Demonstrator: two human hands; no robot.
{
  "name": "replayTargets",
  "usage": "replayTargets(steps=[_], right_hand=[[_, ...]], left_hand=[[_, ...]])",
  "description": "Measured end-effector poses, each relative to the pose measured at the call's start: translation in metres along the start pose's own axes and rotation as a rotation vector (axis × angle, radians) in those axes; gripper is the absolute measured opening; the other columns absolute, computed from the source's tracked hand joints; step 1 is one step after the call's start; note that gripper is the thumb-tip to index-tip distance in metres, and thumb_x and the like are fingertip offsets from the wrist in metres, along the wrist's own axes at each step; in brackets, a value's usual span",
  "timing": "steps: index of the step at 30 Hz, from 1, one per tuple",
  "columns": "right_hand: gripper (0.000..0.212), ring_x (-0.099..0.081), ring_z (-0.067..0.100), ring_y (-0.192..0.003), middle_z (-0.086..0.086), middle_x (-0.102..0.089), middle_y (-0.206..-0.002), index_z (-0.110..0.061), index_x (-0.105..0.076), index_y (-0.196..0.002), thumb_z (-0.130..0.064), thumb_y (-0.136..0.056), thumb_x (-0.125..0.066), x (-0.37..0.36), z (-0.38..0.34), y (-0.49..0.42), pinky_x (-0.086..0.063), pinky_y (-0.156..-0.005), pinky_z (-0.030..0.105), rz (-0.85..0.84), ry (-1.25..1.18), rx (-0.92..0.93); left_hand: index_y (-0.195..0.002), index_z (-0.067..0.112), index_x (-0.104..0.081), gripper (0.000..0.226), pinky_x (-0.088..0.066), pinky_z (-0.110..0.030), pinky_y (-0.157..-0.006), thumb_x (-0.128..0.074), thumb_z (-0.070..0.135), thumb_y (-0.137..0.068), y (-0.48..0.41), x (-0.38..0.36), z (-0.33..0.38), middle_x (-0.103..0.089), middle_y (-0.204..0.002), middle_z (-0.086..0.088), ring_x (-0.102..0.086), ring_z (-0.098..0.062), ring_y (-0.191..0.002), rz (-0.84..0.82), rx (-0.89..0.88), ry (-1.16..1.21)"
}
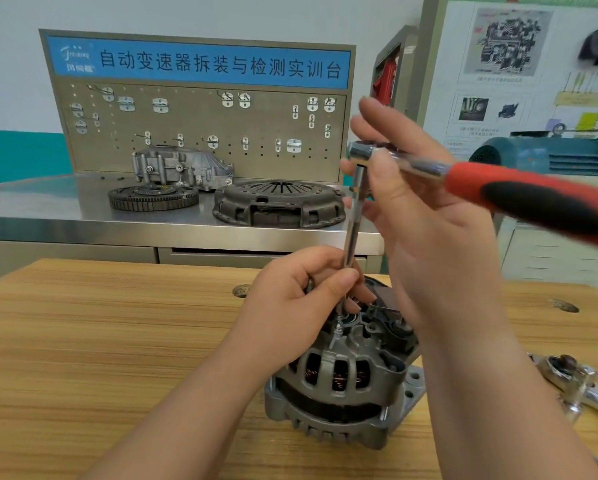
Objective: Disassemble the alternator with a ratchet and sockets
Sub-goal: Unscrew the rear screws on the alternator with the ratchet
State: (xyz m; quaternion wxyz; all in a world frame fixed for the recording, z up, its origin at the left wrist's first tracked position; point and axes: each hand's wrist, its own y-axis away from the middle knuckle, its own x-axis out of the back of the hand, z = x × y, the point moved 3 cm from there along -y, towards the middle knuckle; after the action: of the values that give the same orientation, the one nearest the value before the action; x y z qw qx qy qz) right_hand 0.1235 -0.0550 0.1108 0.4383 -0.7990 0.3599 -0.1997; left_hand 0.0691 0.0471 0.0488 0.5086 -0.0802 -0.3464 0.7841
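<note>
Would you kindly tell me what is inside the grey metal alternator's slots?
Through the slots of the grey metal alternator, copper-coloured windings show; everything deeper is hidden by its casing.

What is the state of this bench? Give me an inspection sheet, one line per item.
Surface: wooden table, with the alternator standing on it.
Job's things: alternator sits with its open end up; red-handled ratchet drives a long extension bar that reaches down into the alternator's top.
Clutter: a chrome tool lies at the table's right edge.
Hands: left hand pinches the extension bar low down; right hand holds the ratchet near its head.
Cables: nothing seen.
Surroundings: steel bench behind, carrying a ring gear, clutch cover and metal housing; pegboard with hooks; posters on the right.
</note>
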Motion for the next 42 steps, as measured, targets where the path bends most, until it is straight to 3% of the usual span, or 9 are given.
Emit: replayTargets(steps=[4, 8, 15, 19, 22, 26, 32, 38, 42], right_hand=[[0.024, -0.061, 0.015, -0.120, -0.017, -0.062, -0.130, -0.042, -0.058, -0.117, -0.035, -0.096, -0.051, -0.004, 0.006, 0.001, -0.046, -0.105, 0.040, -0.011, -0.247, -0.133], [0.040, -0.072, 0.020, -0.098, -0.003, -0.074, -0.110, -0.024, -0.054, -0.127, -0.044, -0.101, -0.030, -0.004, 0.014, 0.005, -0.055, -0.086, 0.031, 0.028, -0.460, -0.379], [0.026, -0.055, 0.013, -0.127, -0.020, -0.062, -0.128, -0.040, -0.063, -0.116, -0.032, -0.092, -0.058, -0.005, 0.003, 0.003, -0.039, -0.111, 0.044, 0.075, -0.193, -0.067], [0.030, -0.071, 0.019, -0.101, -0.008, -0.072, -0.113, -0.028, -0.060, -0.119, -0.041, -0.098, -0.043, -0.010, 0.007, 0.005, -0.054, -0.088, 0.026, 0.056, -0.420, -0.241], [0.044, -0.073, 0.018, -0.090, -0.001, -0.076, -0.100, -0.021, -0.059, -0.120, -0.047, -0.095, -0.034, -0.011, 0.012, 0.006, -0.056, -0.079, 0.025, 0.048, -0.488, -0.368], [0.033, -0.069, 0.017, -0.093, -0.003, -0.073, -0.101, -0.028, -0.066, -0.115, -0.043, -0.087, -0.055, -0.015, 0.017, 0.006, -0.053, -0.079, 0.027, 0.108, -0.513, -0.303], [0.021, -0.060, 0.018, -0.119, -0.014, -0.069, -0.115, -0.035, -0.071, -0.104, -0.029, -0.085, -0.065, -0.011, 0.013, 0.001, -0.045, -0.101, 0.035, 0.098, -0.332, -0.096], [0.030, -0.072, 0.021, -0.086, 0.003, -0.076, -0.097, -0.016, -0.066, -0.104, -0.038, -0.095, -0.047, -0.011, 0.017, -0.007, -0.053, -0.077, 0.025, 0.125, -0.465, -0.273], [0.019, -0.066, 0.017, -0.107, -0.002, -0.072, -0.114, -0.031, -0.068, -0.106, -0.028, -0.091, -0.057, -0.005, 0.012, -0.006, -0.050, -0.093, 0.031, 0.139, -0.298, -0.134]], left_hand=[[-0.084, 0.024, -0.067, 0.010, -0.056, -0.026, -0.070, -0.057, 0.025, -0.084, 0.001, 0.000, -0.001, -0.073, -0.072, 0.009, -0.069, -0.010, -0.067, 0.007, -0.007, -0.009], [-0.089, 0.027, -0.066, 0.015, -0.053, -0.018, -0.067, -0.053, 0.020, -0.088, 0.002, -0.001, 0.001, -0.073, -0.075, 0.012, -0.067, -0.005, -0.068, -0.022, -0.024, 0.032], [-0.083, 0.027, -0.066, 0.009, -0.055, -0.023, -0.069, -0.059, 0.023, -0.083, 0.001, 0.000, -0.002, -0.074, -0.073, 0.008, -0.069, -0.009, -0.067, 0.017, 0.000, 0.021], [-0.081, 0.025, -0.066, 0.006, -0.055, -0.023, -0.069, -0.060, 0.024, -0.084, 0.002, 0.000, -0.002, -0.071, -0.068, 0.007, -0.069, -0.012, -0.067, 0.019, -0.011, 0.043], [-0.085, 0.018, -0.068, 0.012, -0.056, -0.028, -0.070, -0.057, 0.023, -0.087, 0.001, 0.000, 0.000, -0.068, -0.069, -0.005, -0.067, -0.012, -0.067, 0.004, -0.040, 0.053], [-0.083, 0.014, -0.064, 0.006, -0.047, -0.010, -0.060, -0.062, 0.011, -0.088, 0.001, 0.002, 0.002, -0.066, -0.060, 0.011, -0.062, 0.003, -0.058, 0.002, -0.061, 0.054], [-0.071, 0.017, -0.058, 0.016, -0.058, -0.030, -0.066, -0.064, 0.032, -0.072, -0.001, 0.001, 0.001, -0.070, -0.062, 0.000, -0.071, -0.018, -0.063, 0.055, 0.018, 0.104], [-0.086, 0.018, -0.067, 0.016, -0.054, -0.022, -0.069, -0.057, 0.030, -0.089, 0.001, 0.000, 0.003, -0.072, -0.071, 0.007, -0.068, -0.008, -0.064, 0.016, 0.001, 0.007], [-0.081, 0.022, -0.068, 0.014, -0.055, -0.021, -0.069, -0.055, 0.023, -0.088, 0.000, 0.001, 0.002, -0.074, -0.072, 0.008, -0.069, -0.009, -0.067, 0.032, 0.004, -0.014]])
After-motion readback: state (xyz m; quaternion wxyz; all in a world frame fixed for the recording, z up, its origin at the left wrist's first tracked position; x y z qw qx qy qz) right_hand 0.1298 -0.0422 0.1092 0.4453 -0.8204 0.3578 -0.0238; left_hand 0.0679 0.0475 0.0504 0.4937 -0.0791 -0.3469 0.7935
